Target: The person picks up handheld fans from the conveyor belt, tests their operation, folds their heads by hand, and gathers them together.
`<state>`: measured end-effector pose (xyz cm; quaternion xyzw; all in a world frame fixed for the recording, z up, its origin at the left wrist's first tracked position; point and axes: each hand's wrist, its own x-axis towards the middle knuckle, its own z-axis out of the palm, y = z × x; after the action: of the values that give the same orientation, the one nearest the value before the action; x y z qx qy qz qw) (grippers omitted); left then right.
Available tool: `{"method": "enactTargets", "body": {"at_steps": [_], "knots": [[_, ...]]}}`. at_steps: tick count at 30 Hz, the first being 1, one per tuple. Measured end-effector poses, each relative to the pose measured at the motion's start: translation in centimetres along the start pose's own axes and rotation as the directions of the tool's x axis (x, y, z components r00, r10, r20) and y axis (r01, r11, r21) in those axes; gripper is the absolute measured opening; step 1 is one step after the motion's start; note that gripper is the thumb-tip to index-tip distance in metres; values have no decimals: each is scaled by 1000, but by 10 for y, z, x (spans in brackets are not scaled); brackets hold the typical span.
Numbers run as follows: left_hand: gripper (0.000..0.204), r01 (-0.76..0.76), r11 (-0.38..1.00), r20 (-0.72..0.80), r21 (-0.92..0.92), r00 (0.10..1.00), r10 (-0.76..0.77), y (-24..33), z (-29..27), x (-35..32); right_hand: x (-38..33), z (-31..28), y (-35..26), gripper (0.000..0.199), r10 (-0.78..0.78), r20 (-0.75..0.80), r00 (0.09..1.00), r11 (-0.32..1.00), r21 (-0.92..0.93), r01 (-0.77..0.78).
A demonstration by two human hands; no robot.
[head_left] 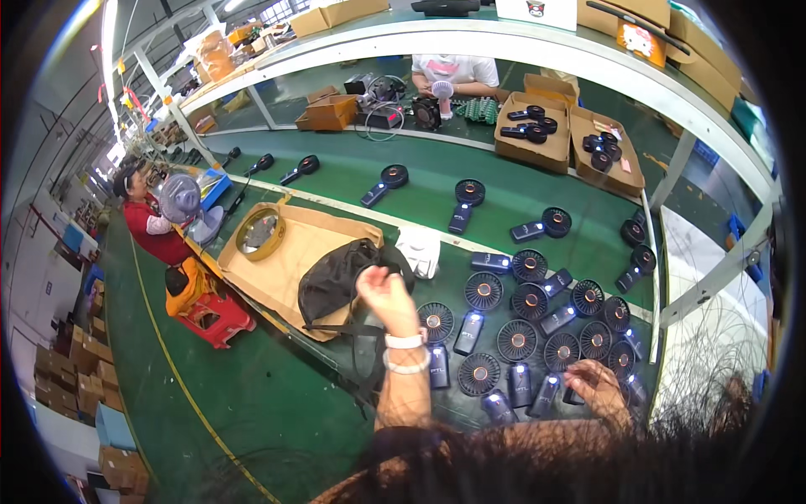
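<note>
My left hand (388, 296) is raised beside a black cloth bag (337, 279), its fingers loosely bent and apart, with nothing seen in it. A pale band and a beaded bracelet circle that wrist. At the near right, my right hand (594, 386) has its fingers bent round the dark handle of a handheld fan (573, 396), partly hidden by the hand. Several more black handheld fans with round grilles crowd the green tabletop between my hands, such as one fan (517, 339) in the middle. Many have a lit spot on the handle.
More fans, including one fan (468, 193), lie spaced along the green belt. Ahead stand two cardboard boxes (606, 160) holding fans. A shallow carton (277, 281) holds a round yellow tape roll (259, 233). A white cloth (419, 249) lies by the bag. Co-workers sit left and across.
</note>
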<state>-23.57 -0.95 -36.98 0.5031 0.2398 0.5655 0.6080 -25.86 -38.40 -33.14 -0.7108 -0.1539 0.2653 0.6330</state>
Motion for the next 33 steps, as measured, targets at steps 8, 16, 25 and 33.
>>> {"method": "enactTargets", "body": {"at_steps": [8,16,25,33], "knots": [[51,-270,501,207,822,962,179,-61,-61,86,-6,-6,16,25,38,-70,997,996,83,-33],[67,-145,101,173,984,916,-361,-36,-19,130,-10,0,15,27,144,-46,989,978,159,-135],[21,-342,203,360,918,931,-58,-64,-54,149,-15,-5,30,28,128,-43,991,977,180,-118],[23,-160,638,-49,753,954,297,-21,-86,127,-16,-8,30,26,133,-65,989,947,302,-107]]}}
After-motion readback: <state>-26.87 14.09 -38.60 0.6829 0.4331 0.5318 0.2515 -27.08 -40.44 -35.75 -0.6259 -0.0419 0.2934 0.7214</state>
